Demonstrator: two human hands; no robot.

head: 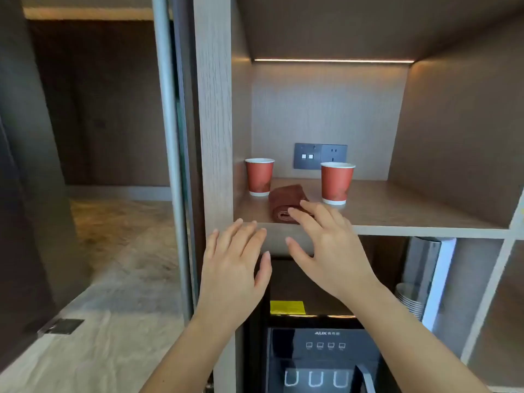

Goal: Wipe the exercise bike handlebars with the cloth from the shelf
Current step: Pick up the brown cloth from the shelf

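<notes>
Reaching toward the folded brown cloth (286, 204) on the shelf (397, 215) at frame centre, both spread, empty hands, right hand (326, 245) nearest, left hand (236, 265) lower, leave pickup and wiping undone.

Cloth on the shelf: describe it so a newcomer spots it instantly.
Find the lit wooden shelf above the water dispenser. Two red paper cups stand there. The cloth lies between them near the front edge: dark brown, rolled, the only soft item.

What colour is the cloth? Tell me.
Dark reddish-brown cloth, seen in the head view.
</notes>
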